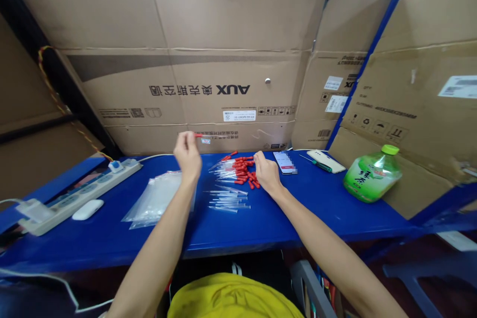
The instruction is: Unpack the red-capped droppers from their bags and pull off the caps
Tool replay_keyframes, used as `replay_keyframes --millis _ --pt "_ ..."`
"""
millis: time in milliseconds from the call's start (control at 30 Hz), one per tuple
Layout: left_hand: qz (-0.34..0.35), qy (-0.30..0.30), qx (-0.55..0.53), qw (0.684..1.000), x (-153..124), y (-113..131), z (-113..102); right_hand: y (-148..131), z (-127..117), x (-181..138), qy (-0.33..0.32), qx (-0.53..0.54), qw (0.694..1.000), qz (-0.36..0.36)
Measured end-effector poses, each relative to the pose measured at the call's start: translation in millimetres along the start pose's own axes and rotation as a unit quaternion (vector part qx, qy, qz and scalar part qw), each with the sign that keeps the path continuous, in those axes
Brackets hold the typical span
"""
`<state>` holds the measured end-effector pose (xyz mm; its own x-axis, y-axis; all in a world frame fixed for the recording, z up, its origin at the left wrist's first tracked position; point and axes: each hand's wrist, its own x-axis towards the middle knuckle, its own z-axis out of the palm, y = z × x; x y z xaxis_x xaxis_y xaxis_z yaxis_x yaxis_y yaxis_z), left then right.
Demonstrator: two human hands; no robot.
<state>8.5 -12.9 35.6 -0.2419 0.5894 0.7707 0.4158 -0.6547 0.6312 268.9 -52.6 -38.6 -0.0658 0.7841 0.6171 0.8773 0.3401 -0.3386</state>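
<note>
My left hand (188,156) is raised above the blue table, its fingers pinched round a dropper (198,135) whose red bulb sticks out to the right. The dropper's clear tube is hard to see against the cardboard. My right hand (266,171) is closed at the right edge of a pile of red-bulbed droppers (242,165). What its fingertips hold, if anything, I cannot make out. Nearer to me than the pile lie several loose clear tubes (229,199), roughly side by side. Clear plastic bags (156,198) are stacked beneath and left of my left forearm.
A power strip (89,191) and a white mouse-like object (88,209) lie at the left. Toward the right are a phone (285,163), a screwdriver (321,164) on a white case (331,160), and a green-labelled bottle (372,176). Cardboard panels (223,20) wall the back.
</note>
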Motion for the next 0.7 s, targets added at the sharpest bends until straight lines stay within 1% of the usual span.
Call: replay_keyframes --millis 33,167,233,300,400,500,600,700 --pt "0.005 0.006 0.012 1.0 -7.7 2.5 6.2 -2.8 0.4 -0.5 0.009 0.006 1.0 -0.01" --pt "0.037 -0.098 0.065 0.992 -31.9 9.1 28.3 -16.3 -5.6 -1.9 0.05 0.038 0.997 -0.048" --pt "0.042 -0.136 0.087 0.986 -36.1 7.8 31.8 -20.8 -13.7 3.7 0.066 0.039 0.995 -0.06" --pt "0.042 -0.16 0.099 0.981 -37.6 5.3 32.2 -24.4 -21.8 15.3 0.071 0.019 0.995 -0.074" --pt "0.046 -0.184 0.083 0.978 -39.5 2.2 32.8 -30.5 -25.1 38.0 0.04 -0.004 0.995 -0.089" --pt "0.041 -0.184 0.052 0.981 -42.5 -0.5 35.0 -37.6 -14.8 53.9 -0.015 0.015 0.994 -0.109" --pt "0.02 -0.173 0.029 0.984 -45.0 -4.0 36.3 -43.2 0.7 54.6 -0.06 0.043 0.991 -0.116" --pt "0.012 -0.186 0.021 0.982 -45.8 -6.7 35.7 -43.9 10.9 45.8 -0.076 0.049 0.989 -0.116"
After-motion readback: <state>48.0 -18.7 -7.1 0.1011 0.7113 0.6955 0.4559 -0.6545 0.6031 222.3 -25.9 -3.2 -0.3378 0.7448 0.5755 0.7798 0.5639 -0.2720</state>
